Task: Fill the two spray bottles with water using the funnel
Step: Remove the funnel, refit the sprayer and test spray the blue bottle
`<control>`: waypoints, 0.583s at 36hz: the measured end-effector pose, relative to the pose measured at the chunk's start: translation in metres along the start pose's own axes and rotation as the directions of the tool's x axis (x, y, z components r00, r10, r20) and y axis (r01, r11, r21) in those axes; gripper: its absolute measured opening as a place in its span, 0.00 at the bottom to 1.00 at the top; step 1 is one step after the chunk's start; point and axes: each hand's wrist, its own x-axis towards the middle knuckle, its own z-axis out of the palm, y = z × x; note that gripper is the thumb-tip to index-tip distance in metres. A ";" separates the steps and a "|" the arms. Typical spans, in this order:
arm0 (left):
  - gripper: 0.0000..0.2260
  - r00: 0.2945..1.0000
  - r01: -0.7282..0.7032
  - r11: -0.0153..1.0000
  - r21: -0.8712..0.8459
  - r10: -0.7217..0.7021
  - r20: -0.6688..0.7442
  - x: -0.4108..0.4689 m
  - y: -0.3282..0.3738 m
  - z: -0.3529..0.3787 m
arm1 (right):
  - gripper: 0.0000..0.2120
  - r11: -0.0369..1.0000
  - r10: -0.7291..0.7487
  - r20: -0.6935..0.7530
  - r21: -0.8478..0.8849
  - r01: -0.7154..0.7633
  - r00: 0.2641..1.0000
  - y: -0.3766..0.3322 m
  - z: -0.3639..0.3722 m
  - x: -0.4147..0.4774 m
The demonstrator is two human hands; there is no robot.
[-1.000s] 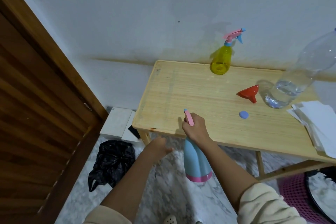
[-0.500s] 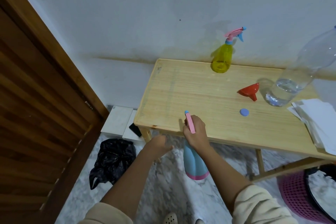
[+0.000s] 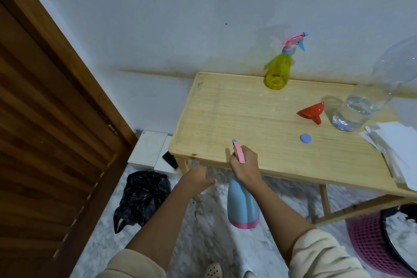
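My right grip [image 3: 244,166] curls round the blue bottle [image 3: 242,207] at its neck, just off the counter [image 3: 225,115] edge. My left grip [image 3: 198,178] hangs loose, empty. The funnel [image 3: 312,111] lies unused by the water bottle [image 3: 358,108], and the yellow bottle [image 3: 278,72] stands capped. Filling looks unstarted.

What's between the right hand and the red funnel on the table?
Head view: only bare tabletop between the right hand, gripping the blue spray bottle, and the red funnel; a round blue cap sits just beside that line, nearer the funnel.

Black bag [image 3: 142,196], phone [image 3: 170,160], stacked papers [image 3: 397,149], pink basket [image 3: 372,246]
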 end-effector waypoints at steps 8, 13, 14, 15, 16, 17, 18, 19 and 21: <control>0.17 1.000 -0.003 1.000 0.010 0.003 0.004 0.002 -0.001 0.000 | 0.05 0.998 -0.032 0.010 -0.048 0.033 0.999 0.001 0.003 0.007; 0.17 1.000 -0.005 1.000 0.021 0.005 -0.001 0.003 -0.002 -0.002 | 0.04 0.999 -0.012 0.026 -0.031 0.012 1.000 0.003 0.003 0.011; 0.17 1.000 -0.001 1.000 0.025 0.001 0.003 0.003 -0.002 -0.002 | 0.04 0.999 -0.005 0.023 -0.036 0.006 1.000 0.003 0.003 0.012; 0.18 1.000 0.003 1.000 0.028 -0.004 0.010 0.003 -0.002 -0.003 | 0.05 0.999 0.007 0.021 -0.045 -0.006 1.000 0.003 0.003 0.012; 0.18 1.000 0.008 1.000 0.026 -0.009 0.016 0.003 -0.002 -0.004 | 0.05 0.998 0.026 0.019 -0.058 -0.025 0.999 0.004 0.004 0.012; 0.18 1.000 0.011 1.000 0.019 -0.011 0.020 0.003 -0.002 -0.004 | 0.06 0.996 0.045 0.021 -0.073 -0.043 0.999 0.004 0.004 0.012; 0.18 1.000 0.011 1.000 0.015 -0.011 0.020 0.004 -0.003 -0.004 | 0.07 0.995 0.057 0.024 -0.085 -0.055 0.998 0.005 0.004 0.012; 0.18 1.000 0.010 1.000 0.013 -0.010 0.020 0.004 -0.003 -0.004 | 0.06 0.994 0.058 0.027 -0.089 -0.056 0.998 0.006 0.005 0.013; 0.18 1.000 0.011 1.000 0.019 -0.012 0.023 0.005 -0.003 -0.004 | 0.05 0.995 0.055 0.025 -0.088 -0.053 0.998 0.007 0.006 0.014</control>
